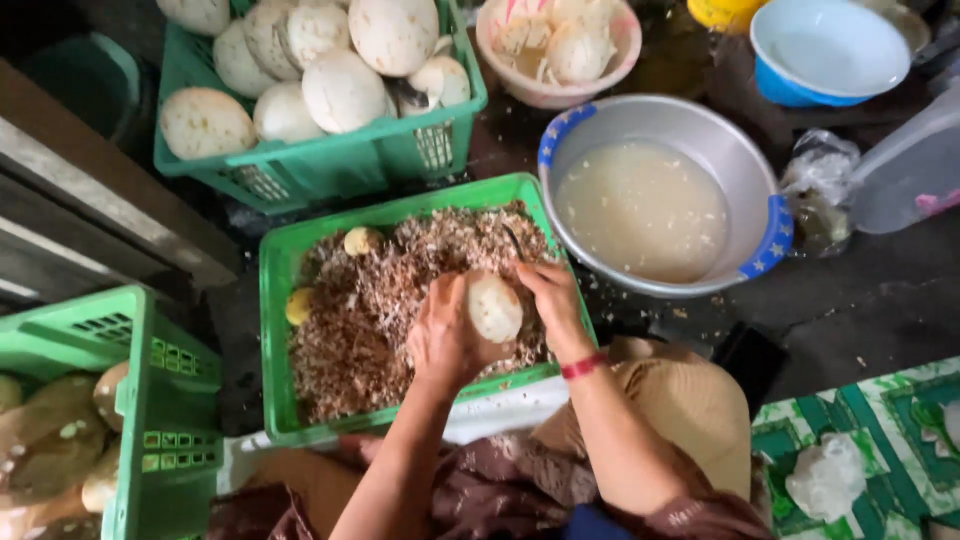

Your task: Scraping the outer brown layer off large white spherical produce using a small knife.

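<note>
The left hand (445,335) cups a pale, peeled coconut (495,308) from below and the side, its fingers wrapped tight on the shell so that the round thing cannot roll. The right hand (553,300), a red band (582,367) on its wrist, presses against the coconut's right side with its fingers closed around what looks like a dark blade (514,243); the tool is mostly hidden, so I cannot tell exactly what it is. The coconut is held just above the near right corner of a green basket (272,330) filled with brown shavings (375,320), seemingly so the scrapings fall into it; two small yellowish lumps lie along its left side. On the floor to the right stands a metal basin (735,155) of cloudy liquid, close enough to reach. Near the left edge another green basket (165,400) holds brownish pieces. Farther off, a third green basket (330,165) is heaped with whole pale coconuts, with a pink bowl (520,85) and a blue bowl (790,85) beyond the basin.
</note>
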